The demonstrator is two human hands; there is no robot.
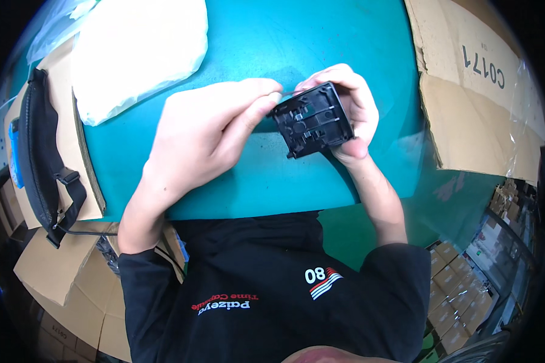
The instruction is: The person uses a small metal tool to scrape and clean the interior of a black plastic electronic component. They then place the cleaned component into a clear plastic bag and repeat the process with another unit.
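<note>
My right hand (pixel 362 109) grips a black plastic housing (pixel 312 123) along its right side, thumb at the lower corner and fingers behind the upper edge. Its hollow side, with moulded ribs and slots, is turned up toward me. The housing is held tilted above the green table. From the left, my left hand (pixel 203 124) reaches to the housing's upper left corner, thumb and forefinger pinched together. A thin dark piece shows between those fingertips and the housing's upper edge; its kind is too small to make out.
A large white plastic bag (pixel 142 54) lies on the green table (pixel 248 187) at the far left. Cardboard with a black waist pouch (pixel 39 151) on it stands at the left edge. An open cardboard box (pixel 472 91) is on the right. More boxes (pixel 457 290) are stacked at lower right.
</note>
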